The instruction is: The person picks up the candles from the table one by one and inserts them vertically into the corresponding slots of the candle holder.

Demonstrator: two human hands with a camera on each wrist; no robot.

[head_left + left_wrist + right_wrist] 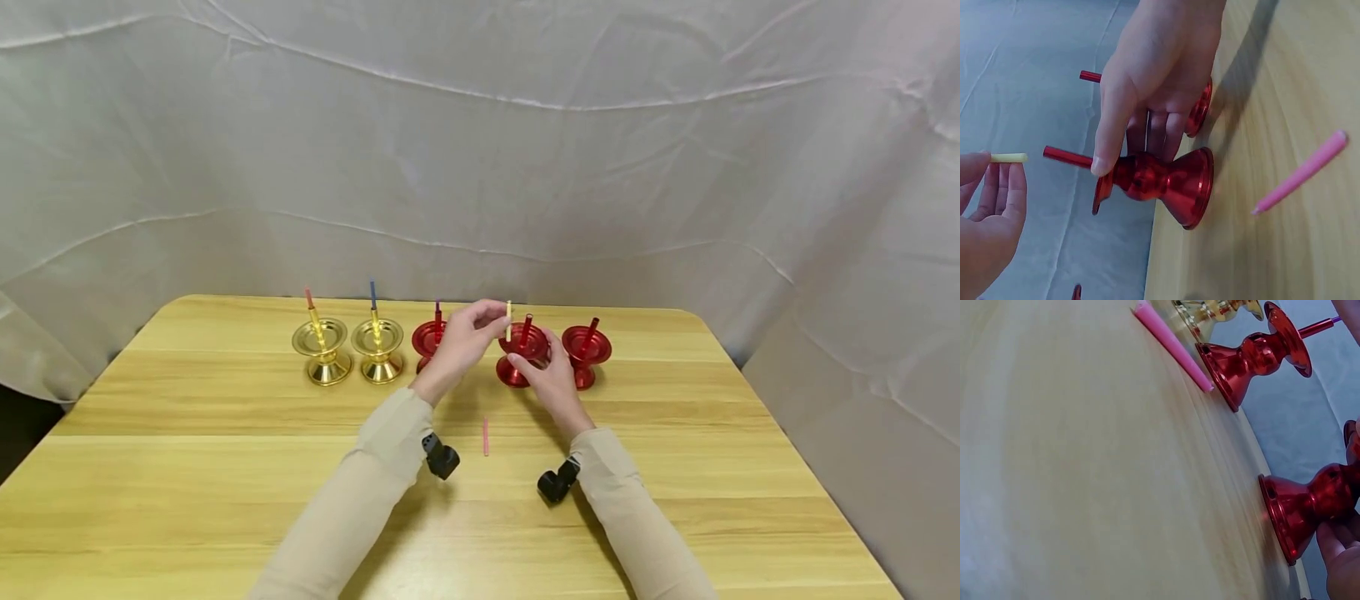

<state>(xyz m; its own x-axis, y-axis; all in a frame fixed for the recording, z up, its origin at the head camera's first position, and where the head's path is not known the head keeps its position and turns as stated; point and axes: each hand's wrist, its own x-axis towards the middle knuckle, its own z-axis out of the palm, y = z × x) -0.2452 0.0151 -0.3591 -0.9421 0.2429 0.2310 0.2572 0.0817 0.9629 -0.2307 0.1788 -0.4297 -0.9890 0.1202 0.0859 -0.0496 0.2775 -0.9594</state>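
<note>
My left hand (pixel 465 340) pinches a short pale-yellow candle (pixel 509 322) between thumb and fingers, upright beside a red metal candle holder (pixel 513 373). In the left wrist view, the yellow candle (pixel 1010 158) is level with the holder's tube (pixel 1066 156), a small gap away. My right hand (pixel 553 379) grips this holder around its dish and stem, thumb at the dish's rim. The holder's base stands on the table. A pink candle (pixel 486 437) lies on the table between my forearms.
Two gold holders stand at the left, one with an orange-red candle (pixel 308 298), one with a blue candle (pixel 373 293). A red holder (pixel 425 338) with a purple candle is partly behind my left hand. Another red holder (pixel 584 379) stands at the right. A grey cloth (pixel 480 167) hangs behind the table.
</note>
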